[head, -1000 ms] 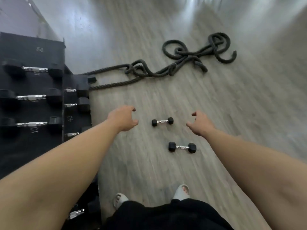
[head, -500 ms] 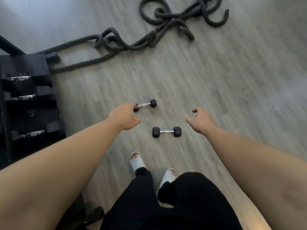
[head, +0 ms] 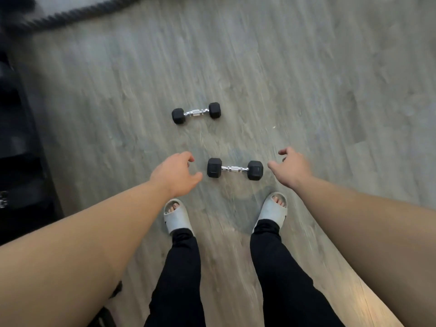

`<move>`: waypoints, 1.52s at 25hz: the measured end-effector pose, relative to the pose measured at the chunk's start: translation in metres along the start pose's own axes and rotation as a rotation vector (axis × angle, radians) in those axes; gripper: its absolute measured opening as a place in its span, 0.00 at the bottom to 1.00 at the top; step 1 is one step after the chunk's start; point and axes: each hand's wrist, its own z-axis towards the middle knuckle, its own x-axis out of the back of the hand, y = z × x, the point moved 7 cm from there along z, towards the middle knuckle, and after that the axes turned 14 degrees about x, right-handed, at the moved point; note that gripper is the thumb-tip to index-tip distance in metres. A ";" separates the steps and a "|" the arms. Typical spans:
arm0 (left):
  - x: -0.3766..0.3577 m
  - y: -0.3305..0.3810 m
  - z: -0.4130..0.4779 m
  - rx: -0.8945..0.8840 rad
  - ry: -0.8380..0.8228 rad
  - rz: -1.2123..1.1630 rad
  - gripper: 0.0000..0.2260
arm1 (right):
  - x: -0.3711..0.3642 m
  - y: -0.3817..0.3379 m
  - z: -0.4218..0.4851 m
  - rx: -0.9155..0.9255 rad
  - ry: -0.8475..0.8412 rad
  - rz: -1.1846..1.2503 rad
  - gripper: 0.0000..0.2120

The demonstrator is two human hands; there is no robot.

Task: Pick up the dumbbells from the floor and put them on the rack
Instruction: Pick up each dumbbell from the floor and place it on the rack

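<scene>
Two small black hex dumbbells with chrome handles lie on the grey wood floor. The near dumbbell [head: 235, 169] rests just ahead of my feet, the far dumbbell [head: 196, 113] a step beyond it and slightly left. My left hand [head: 176, 173] hovers left of the near dumbbell, fingers loosely curled, holding nothing. To the right of that dumbbell my right hand [head: 289, 166] is spread with its fingers apart and nothing in it. The dark rack [head: 21, 161] runs along the left edge, blurred.
A thick black rope [head: 59, 16] crosses the floor at the top left. My feet in pale slides [head: 177, 217] stand right behind the near dumbbell. Bare floor stretches to the right and ahead.
I have stepped forward and tilted my view down. The dumbbells are now close to my feet, the rope and rack have slid toward the frame edges. Both hands dropped to either side of the near dumbbell.
</scene>
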 end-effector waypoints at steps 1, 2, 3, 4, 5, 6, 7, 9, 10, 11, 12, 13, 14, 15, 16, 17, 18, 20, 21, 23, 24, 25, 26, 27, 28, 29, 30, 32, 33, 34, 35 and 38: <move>-0.022 0.006 0.018 -0.008 -0.024 0.008 0.25 | -0.011 0.014 0.018 -0.001 -0.004 -0.011 0.27; -0.044 0.012 0.036 -0.017 -0.045 0.021 0.25 | -0.022 0.030 0.036 -0.004 -0.001 -0.021 0.27; -0.063 0.016 0.053 -0.016 -0.056 0.015 0.26 | -0.033 0.045 0.053 -0.012 0.005 -0.028 0.27; -0.083 0.020 0.074 -0.006 -0.063 -0.005 0.26 | -0.047 0.062 0.072 -0.023 0.004 -0.039 0.28; -0.100 0.022 0.093 0.008 -0.069 -0.034 0.27 | -0.060 0.078 0.087 -0.035 -0.006 -0.052 0.28; -0.116 0.024 0.111 0.025 -0.076 -0.067 0.28 | -0.074 0.091 0.101 -0.044 -0.022 -0.059 0.29; -0.133 0.025 0.128 0.048 -0.085 -0.102 0.29 | -0.088 0.104 0.115 -0.054 -0.036 -0.055 0.30; -0.166 0.025 0.160 0.098 -0.102 -0.165 0.33 | -0.115 0.121 0.142 -0.066 -0.048 -0.018 0.32; -0.181 0.025 0.174 0.119 -0.107 -0.190 0.34 | -0.128 0.127 0.156 -0.064 -0.056 0.004 0.34; -0.196 0.024 0.186 0.135 -0.112 -0.211 0.36 | -0.141 0.129 0.169 -0.059 -0.069 0.025 0.35; -0.209 0.024 0.198 0.150 -0.115 -0.227 0.38 | -0.154 0.131 0.182 -0.055 -0.084 0.045 0.36; -0.221 0.023 0.209 0.165 -0.118 -0.240 0.40 | -0.167 0.132 0.194 -0.056 -0.098 0.062 0.36; -0.233 0.023 0.222 0.180 -0.120 -0.256 0.41 | -0.180 0.135 0.208 -0.063 -0.107 0.076 0.37; -0.242 0.025 0.234 0.195 -0.123 -0.272 0.43 | -0.191 0.137 0.218 -0.077 -0.115 0.088 0.37; -0.249 0.027 0.245 0.208 -0.130 -0.288 0.44 | -0.202 0.140 0.226 -0.094 -0.129 0.098 0.38; -0.257 0.029 0.256 0.218 -0.136 -0.304 0.45 | -0.213 0.143 0.232 -0.113 -0.147 0.100 0.39; -0.264 0.031 0.267 0.222 -0.139 -0.312 0.45 | -0.222 0.149 0.236 -0.133 -0.165 0.093 0.40; -0.276 0.033 0.287 0.219 -0.154 -0.308 0.43 | -0.236 0.162 0.241 -0.159 -0.182 0.082 0.40; -0.280 0.031 0.295 0.218 -0.168 -0.310 0.42 | -0.240 0.167 0.243 -0.159 -0.182 0.089 0.40; -0.282 0.025 0.305 0.216 -0.176 -0.332 0.38 | -0.243 0.172 0.248 -0.150 -0.182 0.117 0.37; -0.281 0.023 0.306 0.213 -0.167 -0.342 0.35 | -0.242 0.171 0.249 -0.150 -0.185 0.121 0.36; -0.280 0.022 0.305 0.208 -0.156 -0.350 0.32 | -0.240 0.169 0.249 -0.150 -0.184 0.113 0.35; -0.279 0.021 0.302 0.204 -0.142 -0.356 0.30 | -0.238 0.166 0.248 -0.150 -0.174 0.096 0.35; -0.276 0.021 0.298 0.202 -0.131 -0.366 0.28 | -0.235 0.163 0.245 -0.151 -0.161 0.079 0.36; -0.273 0.019 0.293 0.203 -0.125 -0.379 0.27 | -0.232 0.158 0.240 -0.155 -0.152 0.066 0.36; -0.266 0.016 0.287 0.204 -0.121 -0.387 0.27 | -0.228 0.149 0.234 -0.158 -0.156 0.057 0.37; -0.259 0.011 0.281 0.205 -0.120 -0.390 0.26 | -0.224 0.140 0.226 -0.159 -0.168 0.055 0.37; -0.232 -0.001 0.263 0.205 -0.111 -0.408 0.26 | -0.212 0.112 0.208 -0.143 -0.189 0.059 0.35; -0.216 -0.007 0.253 0.207 -0.100 -0.419 0.26 | -0.203 0.096 0.198 -0.134 -0.183 0.063 0.34; -0.195 -0.013 0.240 0.211 -0.084 -0.430 0.26 | -0.192 0.077 0.186 -0.123 -0.174 0.067 0.34; -0.175 -0.020 0.227 0.215 -0.073 -0.440 0.25 | -0.182 0.058 0.174 -0.116 -0.170 0.072 0.34; -0.107 -0.041 0.181 0.215 -0.038 -0.488 0.26 | -0.147 -0.004 0.135 -0.074 -0.166 0.105 0.33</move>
